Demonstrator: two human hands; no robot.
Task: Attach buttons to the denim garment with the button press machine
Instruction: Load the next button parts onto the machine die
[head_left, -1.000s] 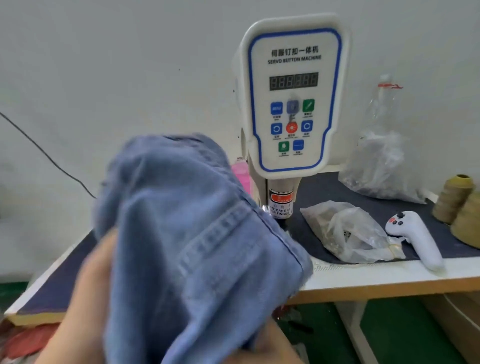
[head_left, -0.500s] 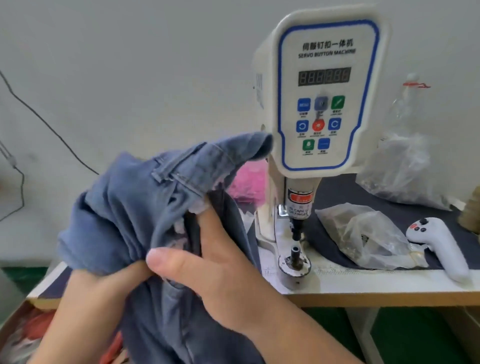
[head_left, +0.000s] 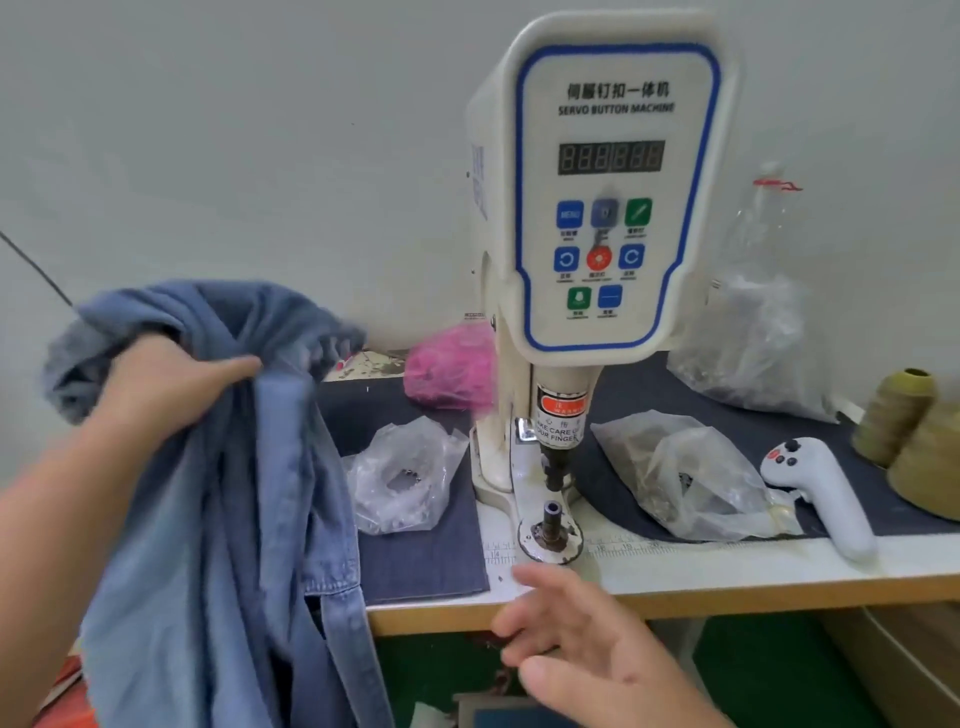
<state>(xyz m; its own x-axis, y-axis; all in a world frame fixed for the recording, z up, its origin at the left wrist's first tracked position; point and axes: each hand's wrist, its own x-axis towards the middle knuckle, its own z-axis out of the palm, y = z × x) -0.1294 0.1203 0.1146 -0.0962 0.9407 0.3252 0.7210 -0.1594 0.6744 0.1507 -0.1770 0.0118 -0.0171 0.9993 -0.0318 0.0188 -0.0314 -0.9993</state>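
**A:** What does the left hand (head_left: 171, 384) have hold of?

**B:** A denim garment (head_left: 223, 519). The fingers are bunched into a fold near the top of the cloth, thumb pointing toward the machine, and the rest of the blue fabric hangs straight down from the fist, past the front edge of the table (head_left: 727, 577). The garment is up in the air, clear of the press.

**A:** And the right hand (head_left: 582, 639)?

**B:** Empty. Its fingers are spread and relaxed, gripping nothing, hovering at the table's front edge. Just beyond its fingertips stands the lower die (head_left: 550, 525) of the button press machine (head_left: 597, 208), a short dark post on a round base, with the upper punch (head_left: 555, 467) directly above and a gap between the two.

**A:** What lies farther out?

**B:** Between the two hands, a crumpled clear plastic bag (head_left: 405, 478) sits on a dark mat, small metal pieces showing through it. Beyond that bag, against the machine's column, is a pink bag (head_left: 447, 369). To the outer side of the right hand, past the die, a second clear bag (head_left: 691, 478) lies on the mat, then a white handheld controller (head_left: 826, 493) with dark and red buttons. Farthest right stand olive thread cones (head_left: 904, 421), and behind them a tall knotted clear bag (head_left: 753, 332) leans near the wall.

**A:** The machine's panel?

**B:** It reads "SERVO BUTTON MACHINE", its digit display unlit.
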